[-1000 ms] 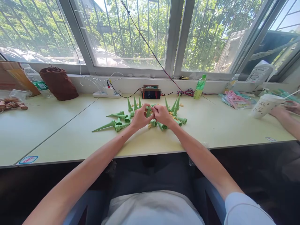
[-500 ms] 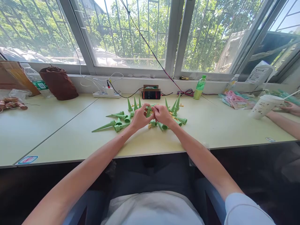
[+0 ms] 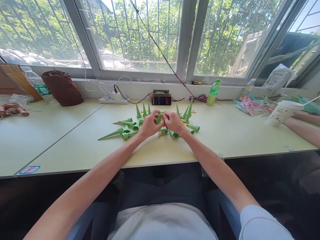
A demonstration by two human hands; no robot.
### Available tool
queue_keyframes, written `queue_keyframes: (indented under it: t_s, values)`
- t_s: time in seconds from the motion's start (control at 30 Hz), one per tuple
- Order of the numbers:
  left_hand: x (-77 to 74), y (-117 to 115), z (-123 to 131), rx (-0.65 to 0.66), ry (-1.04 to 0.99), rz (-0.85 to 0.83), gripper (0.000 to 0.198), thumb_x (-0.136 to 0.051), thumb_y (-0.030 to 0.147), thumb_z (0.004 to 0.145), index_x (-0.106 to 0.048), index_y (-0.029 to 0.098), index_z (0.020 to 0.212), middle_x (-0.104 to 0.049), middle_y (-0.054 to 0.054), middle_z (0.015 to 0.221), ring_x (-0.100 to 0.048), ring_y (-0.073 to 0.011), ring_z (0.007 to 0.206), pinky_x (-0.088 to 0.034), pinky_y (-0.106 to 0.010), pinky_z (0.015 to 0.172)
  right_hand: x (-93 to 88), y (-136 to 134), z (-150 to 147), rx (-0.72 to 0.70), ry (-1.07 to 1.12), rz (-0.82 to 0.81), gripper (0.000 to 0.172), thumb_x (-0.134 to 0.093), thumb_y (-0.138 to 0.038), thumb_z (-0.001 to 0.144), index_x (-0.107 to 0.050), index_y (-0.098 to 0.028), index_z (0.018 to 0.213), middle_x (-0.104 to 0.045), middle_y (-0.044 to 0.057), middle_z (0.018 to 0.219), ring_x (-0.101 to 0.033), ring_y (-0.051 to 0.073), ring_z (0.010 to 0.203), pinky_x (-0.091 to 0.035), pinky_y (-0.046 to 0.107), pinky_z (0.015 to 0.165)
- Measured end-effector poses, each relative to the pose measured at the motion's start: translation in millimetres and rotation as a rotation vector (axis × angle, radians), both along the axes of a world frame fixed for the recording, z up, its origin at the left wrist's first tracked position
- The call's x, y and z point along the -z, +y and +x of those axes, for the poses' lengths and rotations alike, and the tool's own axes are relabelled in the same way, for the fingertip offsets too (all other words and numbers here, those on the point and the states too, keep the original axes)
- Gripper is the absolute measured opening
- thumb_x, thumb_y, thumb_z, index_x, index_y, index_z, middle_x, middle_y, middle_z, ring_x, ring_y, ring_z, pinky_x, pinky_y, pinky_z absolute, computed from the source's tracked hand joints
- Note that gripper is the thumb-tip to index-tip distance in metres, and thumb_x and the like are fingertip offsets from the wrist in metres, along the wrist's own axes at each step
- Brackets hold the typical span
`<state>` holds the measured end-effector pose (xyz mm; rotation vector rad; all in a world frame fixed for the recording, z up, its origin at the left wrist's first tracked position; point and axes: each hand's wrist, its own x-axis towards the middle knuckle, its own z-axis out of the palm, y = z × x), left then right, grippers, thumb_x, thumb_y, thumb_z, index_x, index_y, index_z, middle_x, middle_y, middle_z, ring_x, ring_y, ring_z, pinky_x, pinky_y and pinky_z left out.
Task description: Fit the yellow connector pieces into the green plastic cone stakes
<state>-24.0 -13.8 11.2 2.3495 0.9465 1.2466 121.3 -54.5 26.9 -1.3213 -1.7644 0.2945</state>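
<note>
In the middle of the table my left hand (image 3: pixel 151 125) is closed around a green plastic watering spike (image 3: pixel 158 119), which shows between thumb and fingers. My right hand (image 3: pixel 173 121) is pressed up against it, fingers pinched together at the spike's side; whatever lies inside that pinch is hidden. To the left lie several green spikes (image 3: pixel 111 134) with ribbed caps. More spikes (image 3: pixel 190 111) stand upright behind and to the right of my hands. Small yellow valve pieces (image 3: pixel 185 122) are scattered among those by my right hand, partly covered.
A phone (image 3: pixel 162 99) leans at the back, by a power strip (image 3: pixel 113 100) and cables. A green bottle (image 3: pixel 214 92) stands right of it. Further right are a white cup (image 3: pixel 285 112), pink bundles (image 3: pixel 252 106) and another person's forearms (image 3: pixel 303 130). A brown bag (image 3: pixel 62 87) sits left.
My hands stay almost still around the spike. At the far right the other person's arms have shifted, with two forearms now showing behind the cup.
</note>
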Motion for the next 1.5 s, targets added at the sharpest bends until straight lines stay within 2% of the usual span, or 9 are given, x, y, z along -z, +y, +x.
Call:
queue_keyframes:
  t_s: [0.3, 0.67, 1.5]
  values:
    - [2.6, 7, -2, 0.042, 0.083, -0.059, 0.033, -0.061, 0.033, 0.075, -0.051, 0.022, 0.105, -0.050, 0.006, 0.070, -0.041, -0.0054, 0.045, -0.035, -0.021, 0.052, 7.3, 10, 4, 0.069, -0.154, 0.075, 0.036, -0.044, -0.022, 0.093, -0.048, -0.018, 0.057, -0.053, 0.001, 0.054, -0.043, 0.012, 0.056, -0.031, 0.024, 0.057]
    - [3.5, 7, -2, 0.053, 0.155, -0.033, 0.030, -0.059, 0.035, 0.078, -0.053, 0.021, 0.104, -0.048, 0.007, 0.063, -0.039, -0.0069, 0.046, -0.034, -0.022, 0.053, 8.3, 11, 6, 0.089, -0.222, 0.028, 0.034, -0.046, -0.022, 0.093, -0.056, -0.016, 0.061, -0.058, 0.003, 0.059, -0.048, 0.013, 0.059, -0.031, 0.024, 0.059]
    - [5.8, 10, -4, 0.064, 0.159, -0.021, 0.031, -0.059, 0.036, 0.078, -0.055, 0.021, 0.106, -0.050, 0.006, 0.064, -0.040, -0.0072, 0.046, -0.033, -0.022, 0.052, 2.4, 4, 4, 0.032, -0.160, -0.028, 0.036, -0.047, -0.022, 0.093, -0.052, -0.018, 0.058, -0.058, 0.003, 0.054, -0.054, 0.014, 0.058, -0.034, 0.025, 0.059]
